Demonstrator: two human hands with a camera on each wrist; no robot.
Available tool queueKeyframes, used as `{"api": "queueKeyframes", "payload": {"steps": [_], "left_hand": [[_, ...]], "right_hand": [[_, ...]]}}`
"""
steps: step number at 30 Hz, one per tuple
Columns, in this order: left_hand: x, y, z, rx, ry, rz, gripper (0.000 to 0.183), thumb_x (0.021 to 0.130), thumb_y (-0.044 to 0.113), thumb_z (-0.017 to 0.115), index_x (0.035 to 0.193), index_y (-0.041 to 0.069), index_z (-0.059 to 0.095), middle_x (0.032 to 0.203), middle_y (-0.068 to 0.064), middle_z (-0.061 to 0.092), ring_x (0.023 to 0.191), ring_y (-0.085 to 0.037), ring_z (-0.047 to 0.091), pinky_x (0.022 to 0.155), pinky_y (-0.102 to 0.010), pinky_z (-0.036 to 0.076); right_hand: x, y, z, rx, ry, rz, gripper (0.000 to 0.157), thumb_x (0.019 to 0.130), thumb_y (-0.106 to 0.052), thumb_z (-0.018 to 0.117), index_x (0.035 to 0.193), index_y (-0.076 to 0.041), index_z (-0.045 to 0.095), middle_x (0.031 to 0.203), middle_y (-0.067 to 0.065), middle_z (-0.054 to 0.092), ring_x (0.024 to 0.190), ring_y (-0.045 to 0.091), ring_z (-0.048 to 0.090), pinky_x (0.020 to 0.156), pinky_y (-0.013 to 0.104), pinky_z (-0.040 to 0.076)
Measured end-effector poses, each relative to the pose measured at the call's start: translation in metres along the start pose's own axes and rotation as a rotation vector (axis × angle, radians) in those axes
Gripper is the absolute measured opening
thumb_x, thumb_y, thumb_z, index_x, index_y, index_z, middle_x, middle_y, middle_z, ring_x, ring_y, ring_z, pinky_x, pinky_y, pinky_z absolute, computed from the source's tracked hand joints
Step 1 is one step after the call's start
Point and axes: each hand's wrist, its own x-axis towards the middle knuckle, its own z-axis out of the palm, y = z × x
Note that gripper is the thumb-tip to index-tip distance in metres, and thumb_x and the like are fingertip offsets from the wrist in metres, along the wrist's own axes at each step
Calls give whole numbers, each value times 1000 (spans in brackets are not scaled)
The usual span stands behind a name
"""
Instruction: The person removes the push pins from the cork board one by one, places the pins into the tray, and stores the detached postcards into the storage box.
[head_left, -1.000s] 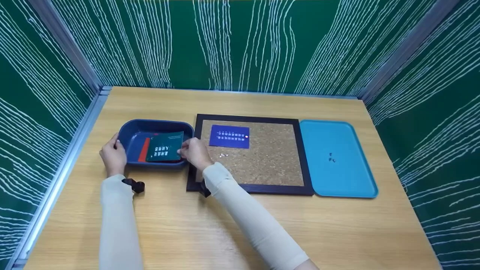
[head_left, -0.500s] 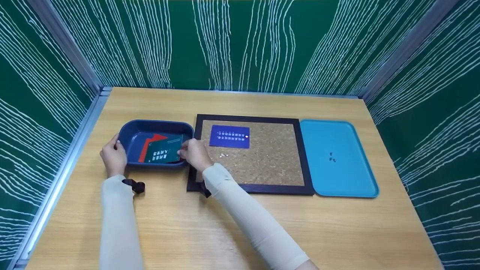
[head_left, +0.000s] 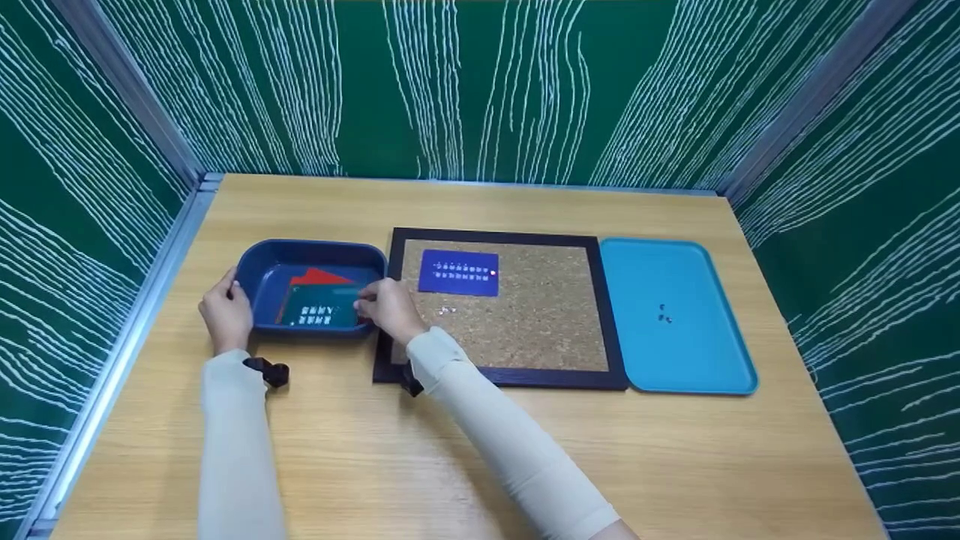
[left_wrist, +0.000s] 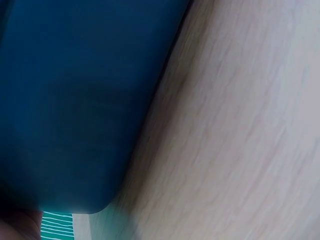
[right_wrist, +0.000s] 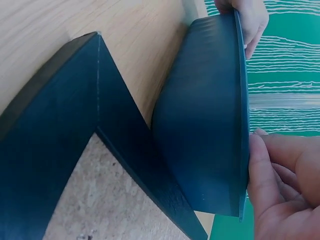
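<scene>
My left hand [head_left: 227, 311] grips the left end of a dark blue plastic basin [head_left: 262, 281], thumb at the rim. At the basin's right end, my right hand [head_left: 394, 307] pinches the right edge of a green card [head_left: 322, 306] with white characters. Part of a red card [head_left: 322, 276] shows behind the green one, inside the basin. The left wrist view is mostly filled by the basin's outer wall [left_wrist: 75, 100]. In the right wrist view, the right hand's fingers [right_wrist: 262, 165] are at the basin's rim, which hides the cards.
Right of the basin lies a dark-framed cork board [head_left: 540, 315]. A purple card [head_left: 457, 281] is on it, with a small bright dot near its right edge, and several tiny shiny pieces [head_left: 448, 310] lie below. A turquoise tray [head_left: 690, 352] beyond holds a few small dark pieces [head_left: 664, 313].
The green card has turned and its top edge has dropped lower in the basin, uncovering more of the red card behind it. Both hands have stayed almost in place.
</scene>
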Motion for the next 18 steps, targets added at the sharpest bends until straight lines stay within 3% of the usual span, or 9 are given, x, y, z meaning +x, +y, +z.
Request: {"api": "queueKeyframes", "payload": {"steps": [9,18], "left_hand": [[0,3,-2,10,-54,-56,41,104,16,35,143,12,44,147,-5,42,138,-21,38,116,-32,33],[0,3,-7,-8,-87,-42,41,103,14,35,143,10,44,148,-10,41,140,-24,36,117,-37,31]], "right_hand": [[-1,3,-3,190,-26,3,24,90,-3,64,110,10,68,97,18,73,81,21,73,67,17,58],[1,10,-6,426,-24,34,22,93,-2,60,109,12,66,91,19,71,65,7,64,66,21,60]]}}
